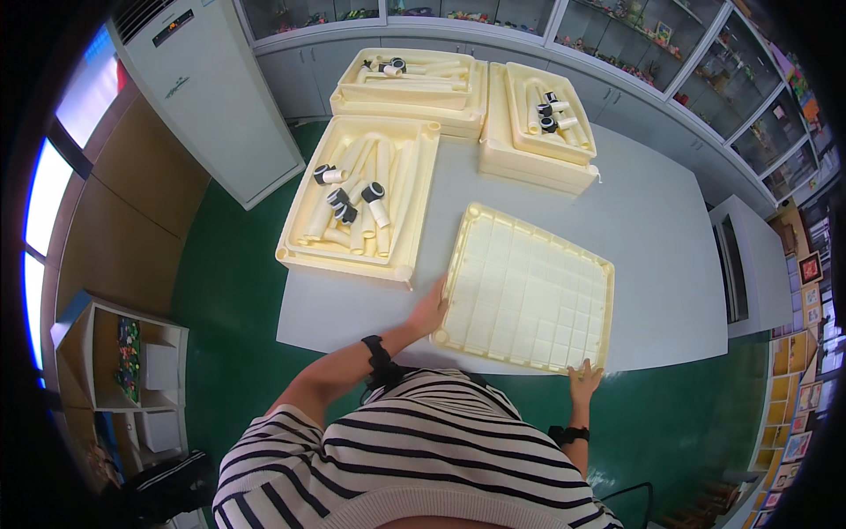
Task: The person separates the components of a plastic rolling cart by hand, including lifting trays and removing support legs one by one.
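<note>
Hands both on the upside-down cream tray [529, 295] mid-frame on the table [656, 229]: your left hand [429, 310] grips its left edge, right hand [583, 382] clamps the near corner, lower right

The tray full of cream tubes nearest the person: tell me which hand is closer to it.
Left. The left hand grips the empty upturned tray just below the tube-filled tray; the right hand holds its far near-side corner.

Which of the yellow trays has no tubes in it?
The cream tray nearest the person, held by the left hand and right hand. It shows only a bare grid; the other trays hold tubes.
</note>
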{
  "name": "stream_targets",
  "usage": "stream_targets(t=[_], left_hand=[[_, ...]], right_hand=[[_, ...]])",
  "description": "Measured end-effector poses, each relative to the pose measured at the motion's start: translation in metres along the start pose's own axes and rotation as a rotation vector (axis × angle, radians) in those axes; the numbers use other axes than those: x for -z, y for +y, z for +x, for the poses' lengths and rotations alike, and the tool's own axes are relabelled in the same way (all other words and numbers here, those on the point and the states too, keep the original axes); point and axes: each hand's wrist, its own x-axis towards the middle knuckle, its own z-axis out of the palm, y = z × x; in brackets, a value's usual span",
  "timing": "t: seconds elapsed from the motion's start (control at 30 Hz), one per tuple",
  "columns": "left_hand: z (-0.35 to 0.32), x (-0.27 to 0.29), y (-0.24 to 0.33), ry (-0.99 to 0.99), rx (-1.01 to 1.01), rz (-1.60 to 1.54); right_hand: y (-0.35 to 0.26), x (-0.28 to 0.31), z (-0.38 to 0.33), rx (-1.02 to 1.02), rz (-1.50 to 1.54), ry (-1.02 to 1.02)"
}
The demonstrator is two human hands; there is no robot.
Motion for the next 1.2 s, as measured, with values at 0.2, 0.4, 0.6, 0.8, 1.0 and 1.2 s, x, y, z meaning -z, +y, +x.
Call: stream_targets(t=[0.2, 0.4, 0.6, 0.8, 1.0, 1.2], left_hand=[[-0.027, 0.090, 0.173, 0.250, -0.516, -0.307], [-0.097, 0.166, 0.264, 0.204, -0.656, -0.037], [-0.132, 0.160, 0.268, -0.027, -0.928, 0.111], [-0.160, 0.147, 0.271, -0.056, -1.314, 0.475], [-0.144, 0.147, 0.257, -0.159, -1.393, 0.624], [-0.117, 0.118, 0.231, -0.340, -1.157, 0.673]], right_hand=[[-0.057, -0.003, 0.016, -0.127, 0.325, -0.117], [-0.140, 0.043, 0.027, -0.193, 0.950, -0.447], [-0.182, 0.130, 0.039, 0.161, 1.453, -0.519], [-0.163, 0.204, 0.038, 0.258, 1.847, -0.551], [-0.127, 0.164, 0.036, 0.105, 2.029, -0.473], [-0.139, 0.111, 0.032, -0.124, 1.432, -0.132]])
